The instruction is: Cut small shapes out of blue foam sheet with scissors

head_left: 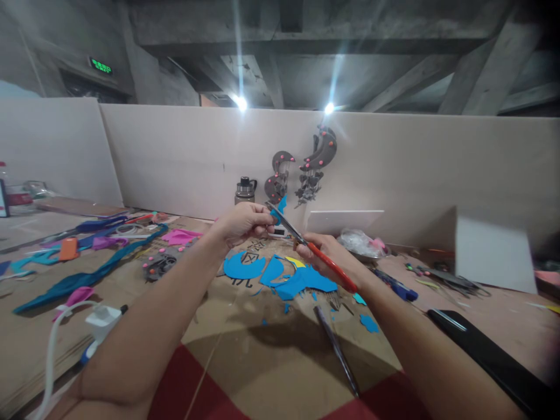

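Blue piece [280, 211], small and pinched, is what I see between the hands, above the table [210, 361]; the scissors' blades meet it. Going from largest down: the pale panel [196, 151] stands behind everything. My left hand [245, 224] has thumb and fingers closed on the piece. My right hand [326, 251] is wrapped around the red-handled scissors [308, 245], blades pointing up and left. Below the hands lie larger blue cutouts [284, 277], then a pen [336, 350] nearer me, and a small blue flower shape [368, 323] right of it.
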Motion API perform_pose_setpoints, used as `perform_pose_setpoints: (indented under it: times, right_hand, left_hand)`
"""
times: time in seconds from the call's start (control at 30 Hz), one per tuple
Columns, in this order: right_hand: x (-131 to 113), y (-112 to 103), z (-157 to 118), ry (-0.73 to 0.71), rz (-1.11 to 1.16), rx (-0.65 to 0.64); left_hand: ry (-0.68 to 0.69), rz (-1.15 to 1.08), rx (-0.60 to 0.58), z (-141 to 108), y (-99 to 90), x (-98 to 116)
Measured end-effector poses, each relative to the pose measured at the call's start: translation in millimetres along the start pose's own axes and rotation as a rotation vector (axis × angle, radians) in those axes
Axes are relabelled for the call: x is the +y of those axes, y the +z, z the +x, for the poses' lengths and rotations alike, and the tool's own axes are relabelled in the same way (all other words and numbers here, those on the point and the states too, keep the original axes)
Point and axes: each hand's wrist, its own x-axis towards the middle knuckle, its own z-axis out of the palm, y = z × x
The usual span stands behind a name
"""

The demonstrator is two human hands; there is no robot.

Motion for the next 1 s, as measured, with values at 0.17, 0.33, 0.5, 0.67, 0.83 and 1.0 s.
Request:
perform_pose_setpoints:
  times: [0.17, 0.33, 0.5, 0.67, 0.83, 1.0]
  right_hand:
    - [0.1, 0.2, 0.1, 0.027, 0.027, -0.013]
    - [-1.7, 0.2, -0.1, 0.005, 0.043, -0.005]
    - [-3.7, 0.7, -0.1, 0.016, 0.043, 0.007]
    - [-4.9, 0.7, 0.9, 0.030, 0.051, 0.019]
    - [-4.7, 5.7, 1.5, 0.037, 0.064, 0.057]
    - [-6.9, 17.6, 4.2, 0.166, 0.409, 0.211]
  left_hand:
    - [0.002, 0.019, 0.004, 0.9, -1.6, -0.8]
    - [-0.004, 0.049, 0.027, 0.6, -2.5, 0.2]
    - [-0.026, 0.061, 0.021, -1.2, -2.9, 2.2]
    - [-0.037, 0.032, 0.006, -0.2, -4.3, 2.4]
    - [-0.040, 0.017, -0.004, 0.2, -5.2, 1.9]
    - [-0.019, 0.017, -0.029, -0.1, -1.8, -1.2]
